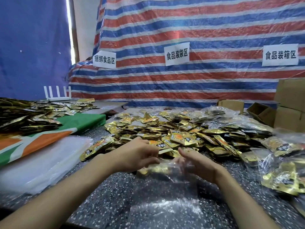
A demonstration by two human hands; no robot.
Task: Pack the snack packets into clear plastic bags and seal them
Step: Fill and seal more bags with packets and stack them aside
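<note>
Under the 食品装袋区 sign [177,54], left hand [140,154] and right hand [198,164] grip one clear bag [163,171].

tarp signs [177,54], seemingly 捆绑食品区, 食品装袋区, 食品装箱区

Makeshift packing workshop: tarp wall [198,27], zone signs [177,54], cartons [290,103].
</note>
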